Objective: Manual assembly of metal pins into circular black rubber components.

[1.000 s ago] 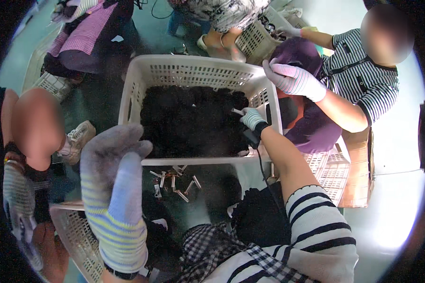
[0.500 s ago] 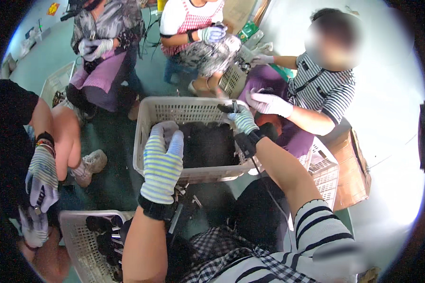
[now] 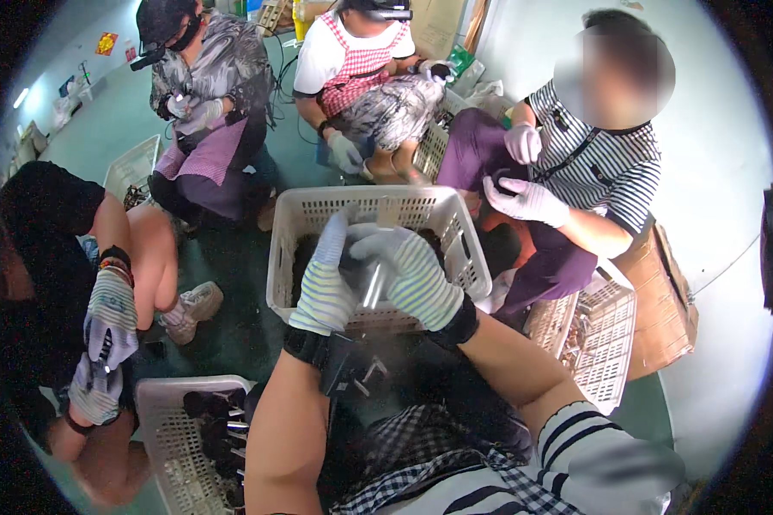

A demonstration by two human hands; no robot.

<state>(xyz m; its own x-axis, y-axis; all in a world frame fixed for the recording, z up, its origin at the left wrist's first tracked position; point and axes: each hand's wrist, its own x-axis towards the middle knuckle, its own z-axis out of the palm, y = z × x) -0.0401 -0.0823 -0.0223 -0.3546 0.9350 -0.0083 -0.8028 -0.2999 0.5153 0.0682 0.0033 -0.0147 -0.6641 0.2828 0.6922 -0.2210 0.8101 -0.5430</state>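
White knit with pale green and blue stripes covers the left hand and the right hand, which face each other closely. The left fingers point forward and slightly inward, partly bent, their tips blurred; the right fingers are curled over toward the left palm. A slim, shiny, silvery metal piece lies in the narrow gap between them, tilted and smeared by motion; which fingers have hold of it, and how tightly, I cannot tell. Just beyond the right fingertips is a pale rectangular shape, too blurred to identify.

Under and around the fingers is a white slotted plastic basket with a dark soft-looking mass in it. Nearer the body than the fingers, loose silvery metal strips lie on the floor. Left of the fingers and nearer the body, a second white plastic basket holds black pieces with shiny ends. Right of the fingers, beyond the first basket, is a co-worker's white-gloved hand.
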